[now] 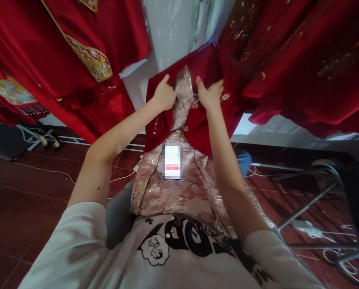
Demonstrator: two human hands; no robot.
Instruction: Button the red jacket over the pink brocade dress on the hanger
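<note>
A deep red cropped jacket [197, 130] with beaded fastenings hangs in front of me, its front parted over a pink brocade dress [182, 196] with gold threads. The dress's lower part spreads across my lap. On the jacket's left front panel, beside the opening, my left hand [165, 94] is closed on the red cloth, one digit pointing up. My right hand [210, 94] grips the other front panel, its thumb near the edge of the opening. Parts of its fingers are hard to make out. A blurred-out white phone-like rectangle [172, 161] lies on the dress.
Red embroidered garments hang at the left [104, 28] and right [300, 60]. A purple hanger [213, 38] shows above the jacket. Metal tube legs [309, 204] stand at the right. Shoes [51, 139] and a white cable [59, 171] lie at the left on the red tiled floor [25, 204].
</note>
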